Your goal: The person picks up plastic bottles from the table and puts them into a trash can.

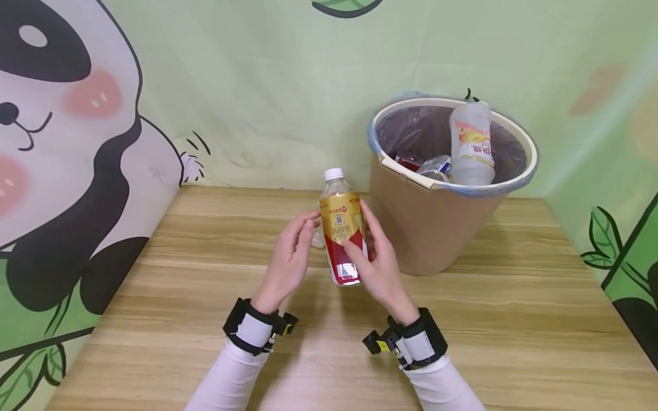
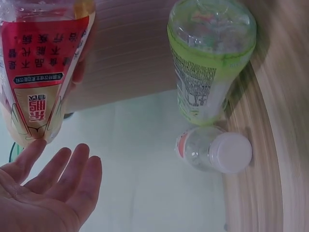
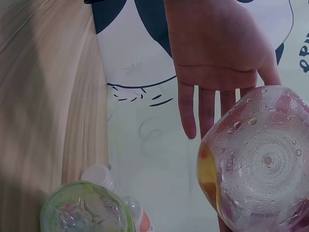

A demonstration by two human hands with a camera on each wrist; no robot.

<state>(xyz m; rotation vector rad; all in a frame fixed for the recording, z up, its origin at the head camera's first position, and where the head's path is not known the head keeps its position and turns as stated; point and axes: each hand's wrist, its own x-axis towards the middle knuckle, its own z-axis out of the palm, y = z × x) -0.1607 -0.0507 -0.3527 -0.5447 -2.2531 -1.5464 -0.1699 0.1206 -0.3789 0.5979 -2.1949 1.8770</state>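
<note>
A clear plastic drink bottle (image 1: pixel 341 228) with a gold-and-red label and white cap is held above the table, tilted, base toward the person. My right hand (image 1: pixel 382 265) grips it from the right, thumb across the label. My left hand (image 1: pixel 288 254) is at the bottle's left side; in the left wrist view its fingers (image 2: pixel 79 166) are extended near the bottle's shoulder, one fingertip seeming to touch it. Behind the held bottle stands a green-labelled clear bottle (image 2: pixel 207 58), mostly hidden in the head view. Beside it is a small bottle (image 2: pixel 203 147) with a white cap.
At the right stands a brown bin (image 1: pixel 437 228) lined with a bluish bag. A frosted bottle (image 1: pixel 470 142) with a peach-coloured label leans in it, above other bottles (image 1: pixel 436 168). The wooden table (image 1: pixel 180 319) meets a panda-printed backdrop (image 1: pixel 257 97) behind.
</note>
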